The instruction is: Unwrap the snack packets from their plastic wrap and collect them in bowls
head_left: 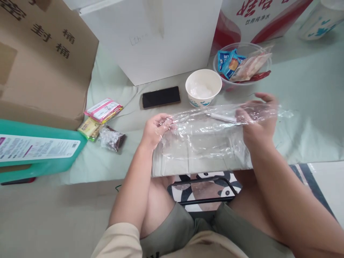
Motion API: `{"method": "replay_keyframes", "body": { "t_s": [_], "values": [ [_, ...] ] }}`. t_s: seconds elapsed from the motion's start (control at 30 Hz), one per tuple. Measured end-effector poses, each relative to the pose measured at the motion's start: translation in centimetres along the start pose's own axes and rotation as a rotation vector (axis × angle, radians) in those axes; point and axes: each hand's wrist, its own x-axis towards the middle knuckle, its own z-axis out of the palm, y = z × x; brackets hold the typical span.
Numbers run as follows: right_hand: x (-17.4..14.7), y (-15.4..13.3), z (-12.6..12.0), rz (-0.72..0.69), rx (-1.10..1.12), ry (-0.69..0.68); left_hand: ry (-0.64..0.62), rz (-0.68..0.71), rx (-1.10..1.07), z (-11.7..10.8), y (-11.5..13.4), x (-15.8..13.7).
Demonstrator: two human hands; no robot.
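A clear plastic bag is stretched between my two hands above the front of the table. My left hand pinches its left edge. At the other side my right hand has its fingers curled in the film, slightly blurred. A thin white strip shows by my right fingers; whether it lies inside the film or behind it I cannot tell. Just beyond the bag stands a white paper bowl with something whitish and translucent in it. A black phone lies to the left of the bowl.
Several small food packets lie at the left, beside a green jug and a cardboard box. A white box stands behind the phone. A clear plastic bowl holds snack packets. A paper cup is at far right.
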Motion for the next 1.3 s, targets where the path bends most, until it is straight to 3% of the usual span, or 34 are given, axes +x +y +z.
{"method": "replay_keyframes", "body": {
  "t_s": [0.13,0.27,0.43,0.63,0.7,0.87,1.03,1.13,1.3],
  "values": [
    [-0.3,-0.1,0.0,0.077,0.025,-0.003,0.019,0.110,-0.035,-0.8,-0.4,0.4],
    [-0.3,-0.2,0.2,0.062,0.102,0.045,0.027,0.037,0.066,-1.7,-0.6,0.7],
    [0.4,0.7,-0.7,-0.005,0.322,0.034,-0.012,0.067,-0.144,-2.0,0.6,0.1],
    [0.8,0.8,-1.7,0.104,0.406,-0.033,0.005,-0.125,-0.189,-1.6,1.5,0.1],
    [0.5,0.2,-1.5,0.184,0.374,-0.065,0.015,-0.195,-0.208,-1.6,1.6,0.4],
    [-0.4,-0.7,-0.7,0.291,0.033,-0.341,-0.013,-0.216,-0.272,-2.3,1.7,0.7],
    [-0.5,-1.1,-0.7,0.276,0.098,-0.142,0.056,-0.246,-0.207,-2.6,1.7,0.9],
    [-0.4,-1.1,-0.8,0.211,0.192,-0.117,0.068,-0.287,-0.188,-2.4,1.7,1.0],
    [-0.2,-0.7,-1.0,0.152,0.212,-0.192,-0.131,-0.316,-0.259,-1.8,1.9,0.5]
  ]
}}
